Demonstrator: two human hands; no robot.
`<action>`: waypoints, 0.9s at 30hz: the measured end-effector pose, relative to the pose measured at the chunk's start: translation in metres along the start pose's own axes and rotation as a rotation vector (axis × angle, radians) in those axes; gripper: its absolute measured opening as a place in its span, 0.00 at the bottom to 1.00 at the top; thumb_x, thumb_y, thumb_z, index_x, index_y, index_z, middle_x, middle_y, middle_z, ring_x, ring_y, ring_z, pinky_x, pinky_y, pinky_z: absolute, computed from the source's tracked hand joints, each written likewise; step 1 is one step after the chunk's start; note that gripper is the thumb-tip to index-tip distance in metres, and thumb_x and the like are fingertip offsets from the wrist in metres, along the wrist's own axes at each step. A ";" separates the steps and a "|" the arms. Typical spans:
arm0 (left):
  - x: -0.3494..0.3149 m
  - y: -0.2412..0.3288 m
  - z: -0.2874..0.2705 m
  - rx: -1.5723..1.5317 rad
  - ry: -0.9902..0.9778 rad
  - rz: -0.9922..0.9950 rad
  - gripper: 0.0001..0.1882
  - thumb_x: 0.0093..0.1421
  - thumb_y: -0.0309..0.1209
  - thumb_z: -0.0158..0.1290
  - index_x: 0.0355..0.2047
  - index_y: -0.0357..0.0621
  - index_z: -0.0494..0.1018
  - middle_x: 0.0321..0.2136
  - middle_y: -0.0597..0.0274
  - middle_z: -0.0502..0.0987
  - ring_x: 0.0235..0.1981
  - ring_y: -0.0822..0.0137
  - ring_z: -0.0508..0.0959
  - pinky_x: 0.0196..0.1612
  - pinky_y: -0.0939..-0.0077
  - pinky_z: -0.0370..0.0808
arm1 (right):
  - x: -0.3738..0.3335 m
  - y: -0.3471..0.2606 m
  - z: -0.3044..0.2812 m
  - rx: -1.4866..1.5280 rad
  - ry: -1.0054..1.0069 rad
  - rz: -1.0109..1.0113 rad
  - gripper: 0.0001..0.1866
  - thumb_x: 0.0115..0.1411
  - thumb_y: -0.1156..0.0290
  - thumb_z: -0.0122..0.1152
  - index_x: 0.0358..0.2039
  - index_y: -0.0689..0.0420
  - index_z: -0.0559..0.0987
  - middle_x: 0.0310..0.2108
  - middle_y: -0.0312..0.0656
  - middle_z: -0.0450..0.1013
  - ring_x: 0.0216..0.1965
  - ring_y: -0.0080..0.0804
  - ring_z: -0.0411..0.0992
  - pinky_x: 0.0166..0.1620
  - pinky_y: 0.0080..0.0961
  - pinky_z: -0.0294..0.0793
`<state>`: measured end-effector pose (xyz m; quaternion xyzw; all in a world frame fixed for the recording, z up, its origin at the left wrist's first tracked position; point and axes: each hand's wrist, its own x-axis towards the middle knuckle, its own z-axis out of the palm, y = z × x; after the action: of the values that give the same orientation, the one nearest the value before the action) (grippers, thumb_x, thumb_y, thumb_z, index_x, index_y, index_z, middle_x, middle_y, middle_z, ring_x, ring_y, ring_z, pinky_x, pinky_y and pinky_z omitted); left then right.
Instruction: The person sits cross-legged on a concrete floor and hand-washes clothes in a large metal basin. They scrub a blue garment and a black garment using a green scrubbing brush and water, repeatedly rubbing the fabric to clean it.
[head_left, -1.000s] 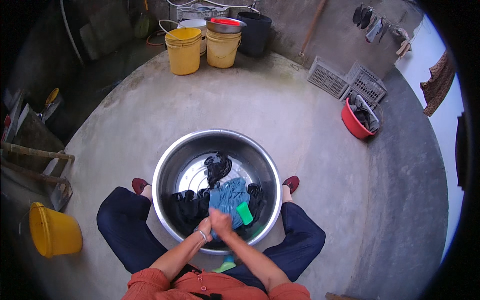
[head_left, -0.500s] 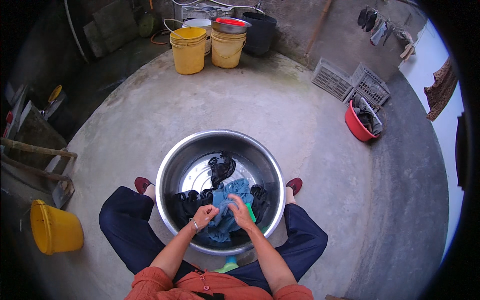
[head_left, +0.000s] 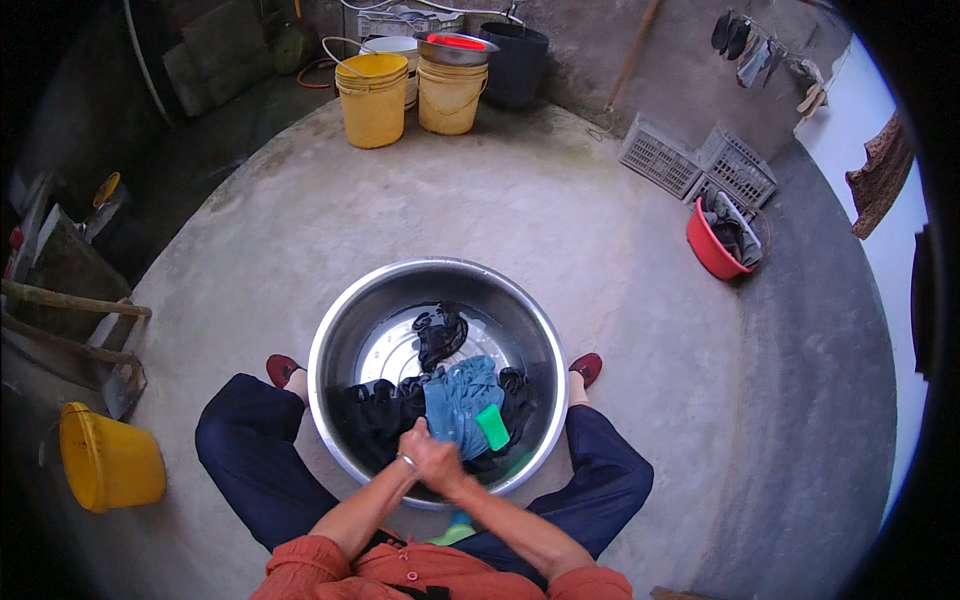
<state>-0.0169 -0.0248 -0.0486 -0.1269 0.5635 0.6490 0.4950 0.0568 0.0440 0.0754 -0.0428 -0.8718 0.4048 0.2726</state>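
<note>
A wide steel basin (head_left: 345, 320) stands between my legs, holding shallow water and wet clothes. My left hand (head_left: 411, 442) is closed at the lower left edge of a wet blue cloth (head_left: 465, 395). Crossing close over it, my right hand (head_left: 440, 466) is also closed by the cloth's lower edge, slightly blurred, its fingers partly hidden. A flat green rectangular piece (head_left: 492, 427) lies on the right side of the blue cloth; its kind is unclear. Dark wet garments (head_left: 385, 415) lie left of the cloth, and another black one (head_left: 440, 335) sits farther up in the basin.
A yellow bucket (head_left: 115, 458) stands at the left near a wooden pole (head_left: 75, 297). Yellow buckets (head_left: 372, 105) and a black bin (head_left: 513, 65) line the far wall. Grey crates (head_left: 660, 155) and a red tub (head_left: 712, 245) with dark clothes are at the far right.
My right hand has moved down and left across the cloth, meeting my left hand, which has shifted slightly downward. The green piece, mostly hidden before, now shows fully.
</note>
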 end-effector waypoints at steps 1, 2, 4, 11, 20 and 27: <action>-0.003 -0.003 0.005 -0.001 0.005 -0.016 0.18 0.62 0.45 0.46 0.35 0.43 0.75 0.27 0.65 0.75 0.30 0.68 0.75 0.37 0.73 0.71 | -0.003 -0.007 -0.002 0.054 0.012 -0.079 0.05 0.53 0.69 0.53 0.28 0.55 0.74 0.20 0.50 0.71 0.21 0.49 0.72 0.23 0.41 0.70; -0.002 -0.004 0.013 -0.006 0.007 -0.026 0.18 0.62 0.45 0.46 0.34 0.43 0.75 0.26 0.65 0.75 0.30 0.69 0.75 0.37 0.74 0.71 | -0.004 0.013 -0.003 -0.042 -0.009 0.001 0.07 0.56 0.68 0.51 0.26 0.56 0.73 0.19 0.51 0.70 0.22 0.50 0.71 0.23 0.41 0.69; -0.049 0.034 0.049 0.015 0.012 -0.065 0.19 0.63 0.46 0.45 0.33 0.43 0.75 0.26 0.66 0.75 0.29 0.71 0.74 0.38 0.76 0.71 | -0.008 0.066 -0.009 -0.231 -0.031 0.186 0.13 0.61 0.65 0.46 0.22 0.58 0.72 0.18 0.53 0.69 0.22 0.52 0.71 0.23 0.42 0.67; -0.060 0.081 0.019 0.338 -0.241 0.116 0.17 0.55 0.44 0.57 0.23 0.42 0.76 0.20 0.71 0.73 0.24 0.80 0.69 0.29 0.82 0.67 | 0.027 0.075 -0.068 0.324 -0.658 0.546 0.14 0.54 0.62 0.63 0.31 0.61 0.77 0.26 0.38 0.73 0.30 0.20 0.67 0.35 0.20 0.67; -0.035 0.060 0.025 0.219 0.025 0.492 0.22 0.59 0.47 0.52 0.19 0.40 0.73 0.16 0.73 0.68 0.20 0.78 0.64 0.25 0.78 0.64 | 0.020 0.068 -0.041 0.228 0.249 0.518 0.09 0.58 0.69 0.55 0.35 0.62 0.75 0.33 0.44 0.74 0.36 0.33 0.72 0.40 0.27 0.70; -0.036 0.017 0.033 -0.180 0.131 0.043 0.22 0.57 0.51 0.50 0.25 0.43 0.74 0.28 0.67 0.75 0.27 0.73 0.73 0.32 0.71 0.69 | 0.005 0.044 0.003 -0.223 -0.092 -0.032 0.06 0.52 0.73 0.55 0.20 0.57 0.70 0.18 0.46 0.67 0.21 0.44 0.70 0.23 0.37 0.69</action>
<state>-0.0002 -0.0125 -0.0017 -0.2009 0.5368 0.6977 0.4298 0.0447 0.0726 0.0434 -0.0403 -0.9236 0.3023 0.2325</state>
